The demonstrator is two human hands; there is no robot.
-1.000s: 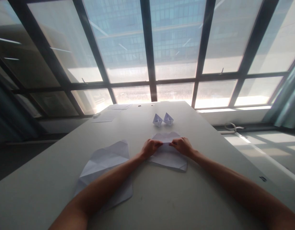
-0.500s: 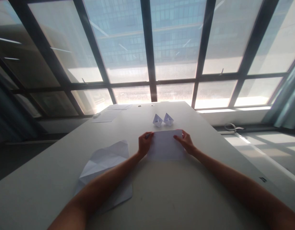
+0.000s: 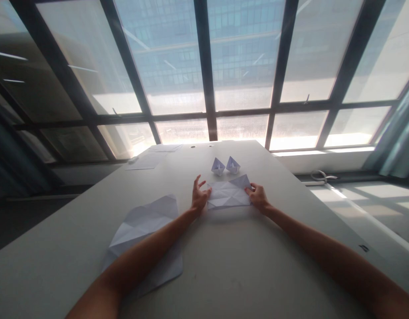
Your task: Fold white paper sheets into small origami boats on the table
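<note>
Between my hands is a creased sheet of white paper (image 3: 228, 194), its folded facets facing up and its far right corner raised. My right hand (image 3: 258, 197) grips the paper's right edge with the thumb on top. At the left edge, my left hand (image 3: 200, 195) has its thumb against the paper while the other fingers are raised and spread. Two folded paper boats (image 3: 218, 167) stand side by side just beyond the sheet. Beneath my left forearm lies a larger creased paper (image 3: 146, 226), partly covered by the arm.
The white table (image 3: 274, 266) runs away toward tall framed windows. Flat paper sheets (image 3: 144, 160) lie at its far left. A pale cable (image 3: 320, 177) is coiled by the wall on the right, and curtains (image 3: 395, 128) hang at both sides.
The paper in my hands showed a smooth face; now its creased side is up and it looks shallower. My left fingers have lifted and spread away from it.
</note>
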